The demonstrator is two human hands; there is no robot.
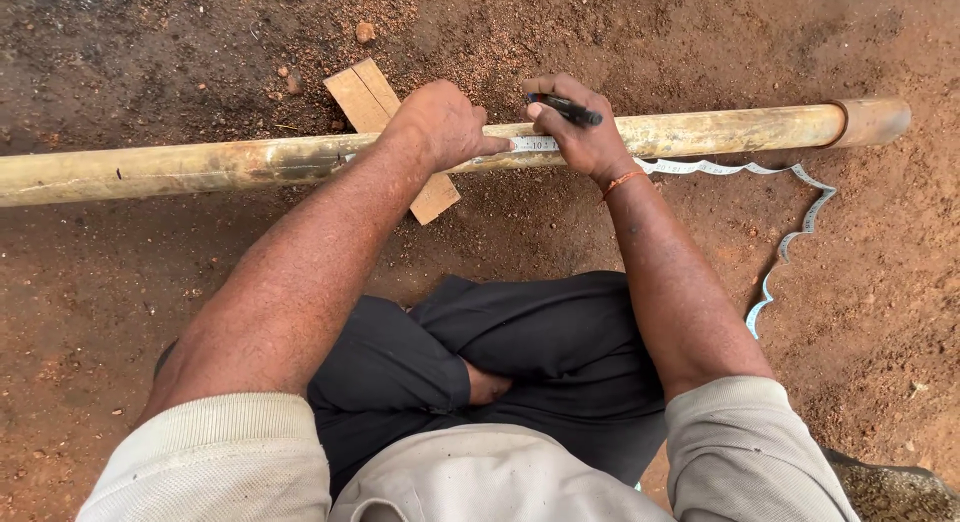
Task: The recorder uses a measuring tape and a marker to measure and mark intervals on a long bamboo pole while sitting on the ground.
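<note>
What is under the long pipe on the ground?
A flat wooden piece lies slantwise under the pipe, poking out on both sides, on reddish dirt. Its middle is hidden by the pipe and the left hand. The rest of the underside cannot be seen.
</note>
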